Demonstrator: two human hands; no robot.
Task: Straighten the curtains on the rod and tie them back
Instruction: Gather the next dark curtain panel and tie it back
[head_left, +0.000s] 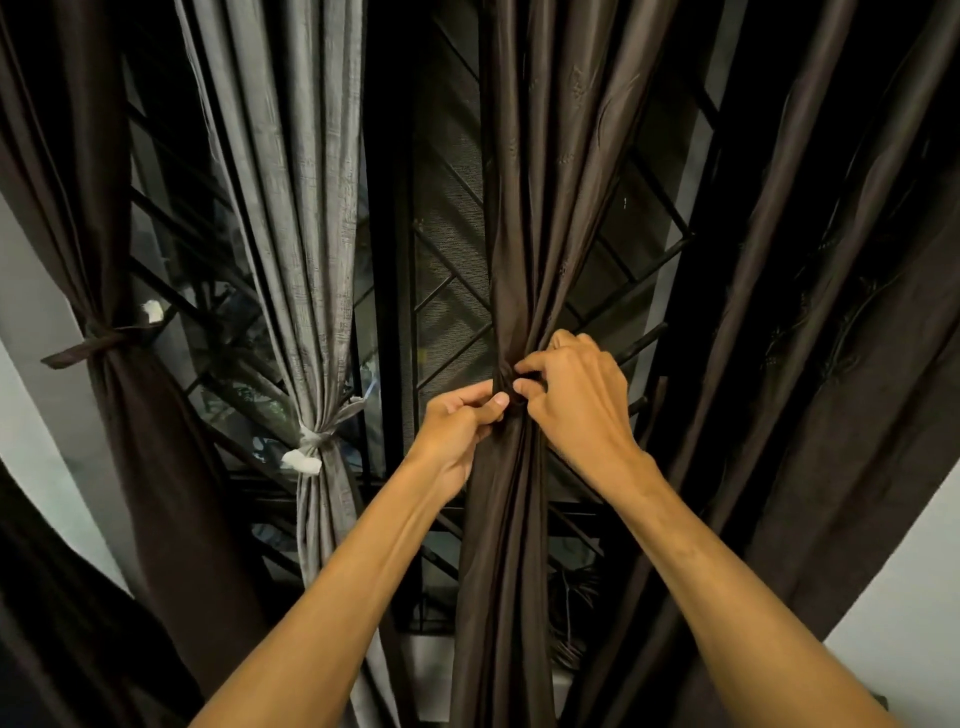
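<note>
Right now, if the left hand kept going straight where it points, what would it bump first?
The brown curtain: the left hand is pinching its gathered middle. Just past that bunch is the right hand, gripping the same spot. How far behind the window grille sits is unclear.

Now the brown curtain (519, 519) shows smooth, satiny cloth with a soft sheen. The grey curtain (306, 234) looks coarser, slubbed and matt. Behind them, the window grille (636, 269) is probably dark painted metal.
</note>
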